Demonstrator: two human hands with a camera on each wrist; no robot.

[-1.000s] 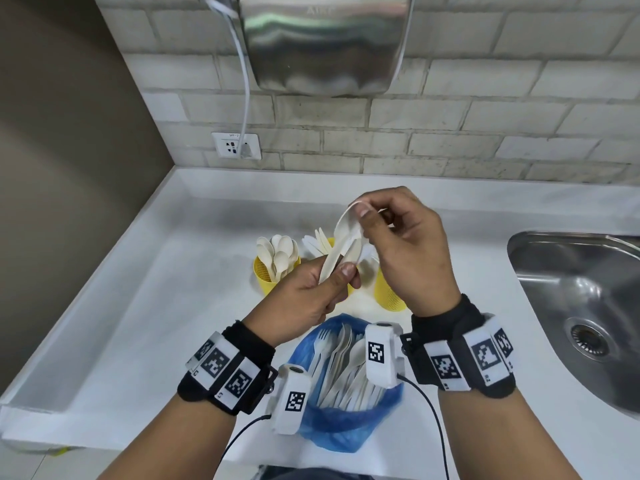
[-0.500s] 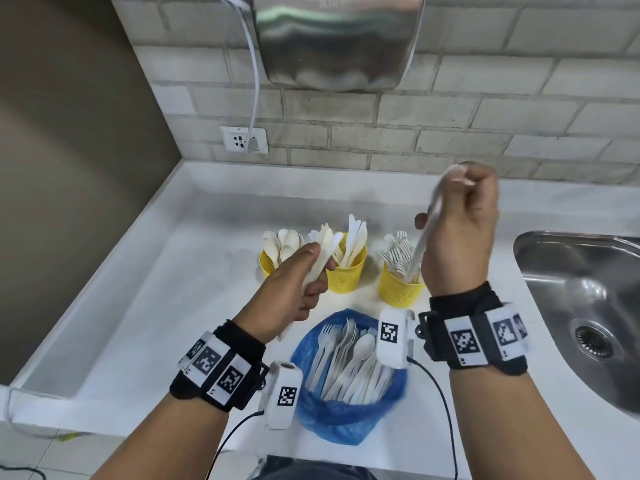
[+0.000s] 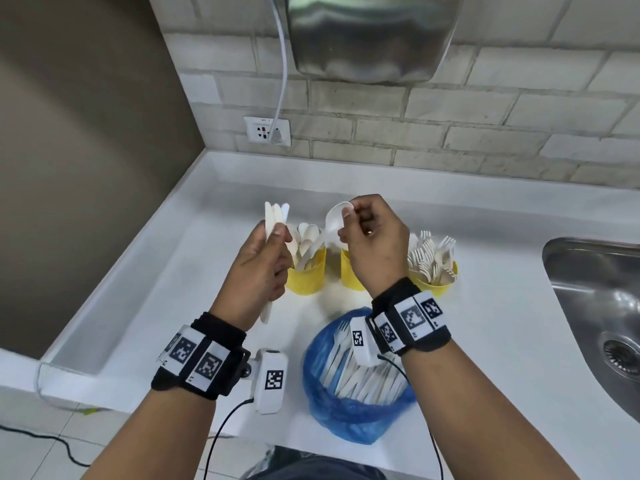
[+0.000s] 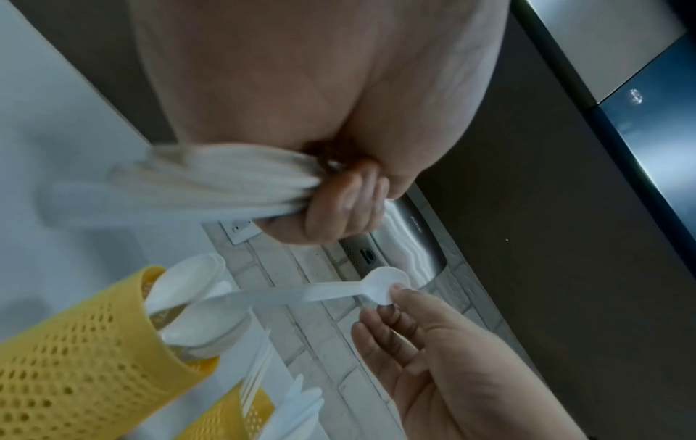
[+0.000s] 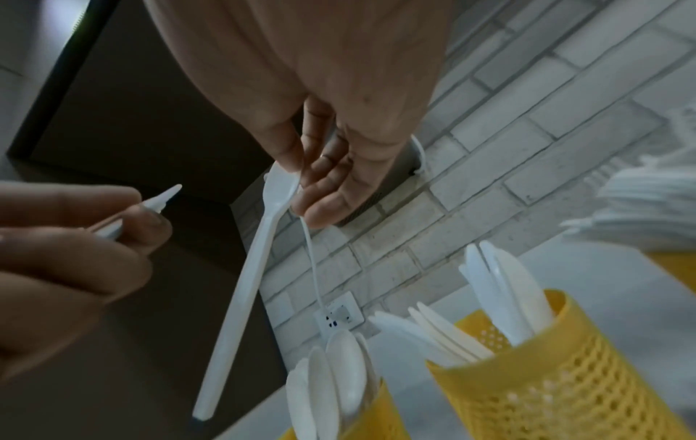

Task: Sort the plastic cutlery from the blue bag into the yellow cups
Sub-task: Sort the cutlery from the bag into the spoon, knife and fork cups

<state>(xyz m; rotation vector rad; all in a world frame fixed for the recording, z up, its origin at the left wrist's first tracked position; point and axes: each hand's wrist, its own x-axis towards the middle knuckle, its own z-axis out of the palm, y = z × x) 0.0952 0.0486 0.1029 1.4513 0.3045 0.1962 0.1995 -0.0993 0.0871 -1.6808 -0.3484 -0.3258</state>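
Observation:
My right hand (image 3: pixel 346 216) pinches a white plastic spoon (image 3: pixel 335 218) by its bowl. The spoon's handle slants down-left toward the left yellow cup (image 3: pixel 306 277), which holds spoons. My left hand (image 3: pixel 277 237) grips a bundle of white cutlery (image 3: pixel 275 213) upright, left of that cup. The middle yellow cup (image 5: pixel 546 372) holds knives and is mostly hidden behind my right hand in the head view. The right yellow cup (image 3: pixel 434 282) holds forks. The blue bag (image 3: pixel 353 403), with several pieces of cutlery in it, sits near the front edge under my right wrist.
A steel sink (image 3: pixel 595 306) lies to the right. A brick wall with a socket (image 3: pixel 266 130) and a hand dryer (image 3: pixel 374 36) stands behind the white counter (image 3: pixel 194 271). A dark wall bounds the left side.
My right hand has swung left from above the fork cup to the spoon cup, holding a spoon. My left hand has lifted its bundle higher.

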